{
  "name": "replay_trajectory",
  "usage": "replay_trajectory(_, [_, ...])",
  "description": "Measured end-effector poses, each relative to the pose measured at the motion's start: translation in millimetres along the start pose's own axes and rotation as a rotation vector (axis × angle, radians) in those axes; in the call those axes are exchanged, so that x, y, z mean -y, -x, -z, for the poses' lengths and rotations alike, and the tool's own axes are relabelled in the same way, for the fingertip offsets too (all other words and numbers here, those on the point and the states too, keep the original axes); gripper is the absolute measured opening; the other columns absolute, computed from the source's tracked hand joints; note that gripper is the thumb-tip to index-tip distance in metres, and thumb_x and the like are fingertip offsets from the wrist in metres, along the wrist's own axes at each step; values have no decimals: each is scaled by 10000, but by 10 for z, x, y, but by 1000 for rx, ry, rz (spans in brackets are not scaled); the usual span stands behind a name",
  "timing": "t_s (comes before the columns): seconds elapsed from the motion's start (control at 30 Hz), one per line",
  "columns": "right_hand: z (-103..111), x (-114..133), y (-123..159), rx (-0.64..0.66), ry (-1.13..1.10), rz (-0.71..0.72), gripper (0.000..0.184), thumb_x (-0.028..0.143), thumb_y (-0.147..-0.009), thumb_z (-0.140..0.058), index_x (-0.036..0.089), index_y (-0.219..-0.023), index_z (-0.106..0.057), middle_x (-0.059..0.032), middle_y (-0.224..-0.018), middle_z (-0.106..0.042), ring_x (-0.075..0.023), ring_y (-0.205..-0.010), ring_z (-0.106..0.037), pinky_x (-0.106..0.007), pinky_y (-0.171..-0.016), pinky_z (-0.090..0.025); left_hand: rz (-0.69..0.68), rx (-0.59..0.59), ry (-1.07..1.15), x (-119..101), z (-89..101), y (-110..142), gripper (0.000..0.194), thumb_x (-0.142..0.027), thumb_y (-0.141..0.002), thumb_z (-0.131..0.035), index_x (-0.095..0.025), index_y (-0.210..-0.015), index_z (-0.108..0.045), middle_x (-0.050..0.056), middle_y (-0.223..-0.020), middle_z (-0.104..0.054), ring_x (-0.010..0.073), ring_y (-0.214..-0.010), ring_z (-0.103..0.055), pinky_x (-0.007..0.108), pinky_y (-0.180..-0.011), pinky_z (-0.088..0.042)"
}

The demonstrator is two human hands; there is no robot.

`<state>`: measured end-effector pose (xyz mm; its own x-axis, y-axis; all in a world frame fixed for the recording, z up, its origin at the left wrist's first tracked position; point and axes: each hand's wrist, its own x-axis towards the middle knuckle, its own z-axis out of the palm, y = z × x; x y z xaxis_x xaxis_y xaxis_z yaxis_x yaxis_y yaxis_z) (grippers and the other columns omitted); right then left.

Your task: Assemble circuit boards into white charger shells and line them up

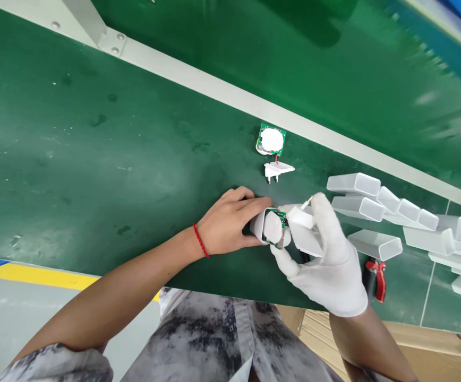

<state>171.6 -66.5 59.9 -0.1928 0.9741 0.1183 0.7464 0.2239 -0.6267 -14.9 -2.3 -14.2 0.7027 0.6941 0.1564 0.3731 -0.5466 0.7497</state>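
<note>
My bare left hand (230,220), with a red cord round the wrist, is closed round a white plastic charger housing (257,227). A green circuit board (274,228) with a white round pad sits at the housing's open end; how far inside it reaches I cannot tell. My white-gloved right hand (328,268) is closed on a white plug cover (307,237) beside the board, and a metal prong sticks up near the fingertips. Its lower fingers touch the board's edge. Farther up lies another circuit board (272,140), joined by a red wire to its own plug cover (279,169).
Several empty white housings (358,208) lie to the right on the green table (135,148). Red-handled pliers (380,281) rest near the front edge. A pale metal rail (214,87) crosses the table behind. Cardboard (413,345) shows below the front edge.
</note>
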Motion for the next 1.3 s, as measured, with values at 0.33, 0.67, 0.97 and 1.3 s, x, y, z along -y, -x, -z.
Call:
replay_trajectory(0.33, [-7, -14, -36, 51, 26, 9, 1004, 142, -825, -682, 376, -1610, -102, -76, -1256, -652, -267, -1061, -681, -465, -902, -606, 19, 16, -7, 2, -10, 0, 547, -429, -821, -748, -151, -1263, -584, 119, -1127, -692, 279, -1076, -588, 377, -871, -480])
replay_trajectory(0.67, [-43, -181, 177, -20, -162, -87, 1099, 335, -790, -789, 356, -1613, -61, -139, -1430, -509, -308, -1282, -573, -576, -1068, -497, 44, 33, 20, -16, 26, -11, 614, -437, -771, -801, -151, -1263, -570, 126, -1142, -678, 290, -1096, -583, 398, -913, -478])
replay_trajectory(0.97, [-130, -173, 202, 70, 10, -121, 433, 465, -970, -522, 240, -1337, -574, -106, -1143, -649, -226, -883, -675, -380, -750, -601, 19, 27, 192, -295, 229, -57, 654, -264, -831, -620, -146, -1432, -388, 163, -1396, -503, 308, -1285, -490, 463, -1107, -418])
replay_trajectory(1.3, [-207, -151, 173, 152, -257, -412, 576, 606, -999, -368, 172, -1315, -578, 17, -610, -542, -157, -517, -529, -315, -565, -478, 208, 36, 437, -232, 280, -285, 186, -198, -723, -640, -169, -903, -605, -1, -857, -509, 108, -630, -525, 270, -616, -506])
